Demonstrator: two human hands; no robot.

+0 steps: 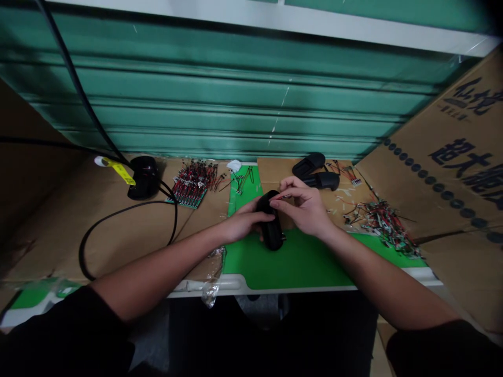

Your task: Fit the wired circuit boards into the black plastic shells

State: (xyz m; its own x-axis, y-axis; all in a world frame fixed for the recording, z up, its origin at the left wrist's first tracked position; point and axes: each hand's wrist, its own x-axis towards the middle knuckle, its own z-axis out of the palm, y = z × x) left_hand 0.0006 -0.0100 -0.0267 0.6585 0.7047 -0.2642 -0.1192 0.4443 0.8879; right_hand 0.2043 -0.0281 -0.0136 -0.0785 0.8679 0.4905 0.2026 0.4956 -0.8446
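A black oblong plastic shell [272,233] stands tilted over the green mat, gripped on its left side by my left hand [245,219]. The thumb of that hand lies across its open face. My right hand [306,207] pinches a thin red wire [280,198] at the shell's upper end. What the wire leads to inside is too dark to make out. Just beyond my right hand lie two similar black shells, one [308,164] behind the other [323,180], on cardboard.
A green circuit panel with many wired parts [190,183] lies left of centre. Small wired circuit boards [389,225] are heaped at right. A black device with cables [143,178] stands at left. Cardboard walls [451,157] and a green panel [236,89] enclose the table.
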